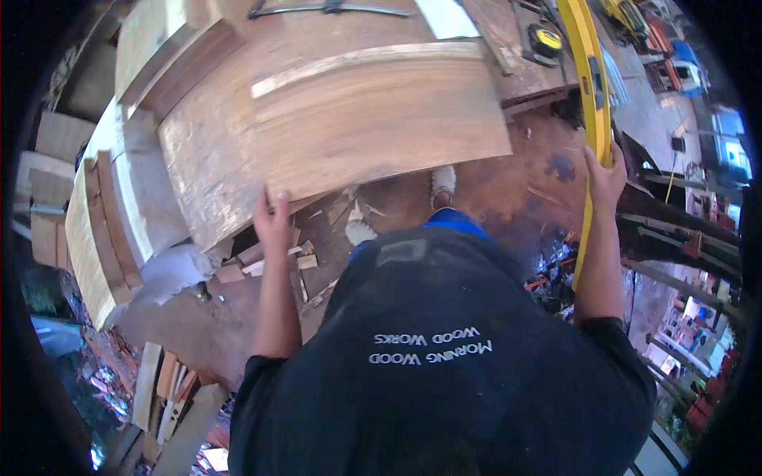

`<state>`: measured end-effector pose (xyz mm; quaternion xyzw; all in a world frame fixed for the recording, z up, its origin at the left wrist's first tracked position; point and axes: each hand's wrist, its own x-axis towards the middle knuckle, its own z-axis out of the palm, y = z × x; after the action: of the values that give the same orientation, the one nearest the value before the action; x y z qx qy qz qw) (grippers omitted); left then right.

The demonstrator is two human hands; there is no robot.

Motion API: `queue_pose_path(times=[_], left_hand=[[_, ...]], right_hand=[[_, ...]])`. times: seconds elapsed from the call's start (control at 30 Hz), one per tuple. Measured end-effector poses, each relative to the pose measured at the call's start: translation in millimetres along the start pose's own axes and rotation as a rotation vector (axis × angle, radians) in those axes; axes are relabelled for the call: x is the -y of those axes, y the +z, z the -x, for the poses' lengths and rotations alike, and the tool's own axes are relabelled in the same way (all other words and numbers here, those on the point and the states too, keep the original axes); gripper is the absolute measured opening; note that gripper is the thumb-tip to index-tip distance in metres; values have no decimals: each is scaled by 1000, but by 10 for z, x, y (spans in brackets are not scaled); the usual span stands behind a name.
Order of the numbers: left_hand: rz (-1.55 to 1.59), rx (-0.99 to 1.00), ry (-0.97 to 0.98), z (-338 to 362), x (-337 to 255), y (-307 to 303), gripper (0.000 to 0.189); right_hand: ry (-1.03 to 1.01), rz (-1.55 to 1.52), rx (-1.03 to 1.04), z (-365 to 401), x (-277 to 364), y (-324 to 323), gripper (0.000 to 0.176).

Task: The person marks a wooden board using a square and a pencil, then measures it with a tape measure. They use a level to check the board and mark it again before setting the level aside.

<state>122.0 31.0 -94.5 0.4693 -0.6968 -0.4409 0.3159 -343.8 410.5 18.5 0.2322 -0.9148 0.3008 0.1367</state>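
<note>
My right hand (607, 170) is closed around a long yellow spirit level (594, 87), which stands out lengthwise above and below the grip. At the near left corner of a wide wooden panel (389, 111), my left hand (273, 218) has its visible fingers stretched and apart. The fingertips appear to touch the panel or the table beside it; the contact is hard to make out. Slightly blurred, the panel lies on the wooden worktable (202, 151), a pale strip along its far edge and its near edge over the table's side.
A bar clamp (333, 8) and a tape measure (544, 41) lie on the table. Thick wooden pieces (171, 59) stand at the left. Offcuts (305, 260) litter the floor near my feet, and more scrap wood (167, 389) is piled at lower left.
</note>
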Motion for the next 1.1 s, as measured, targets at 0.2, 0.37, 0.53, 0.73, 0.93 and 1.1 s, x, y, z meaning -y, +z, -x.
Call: queue_pose_path(times=[0.2,0.37,0.53,0.73,0.93,1.1], left_hand=[[4,-112,-124,-52,229,104,39],[-162,-291,-413,-6,-141,228,49],[-71,-318,-439,70,-354,476,53],[-133,-381,-522,-41,-73,387,55],[-304,-498,-465,8,-241,629,60],[-213,-495,-467,152,71,548,47]], right_hand=[[5,-44,-88,-843,-851,39,56],[156,-112,46,-1632,-1268,-14,52],[249,-1,27,-2399,-1374,-135,71],[191,5,14,-3060,-2272,63,67],[214,127,114,-3607,-2692,404,73],[222,188,271,-4417,-4081,1235,81]])
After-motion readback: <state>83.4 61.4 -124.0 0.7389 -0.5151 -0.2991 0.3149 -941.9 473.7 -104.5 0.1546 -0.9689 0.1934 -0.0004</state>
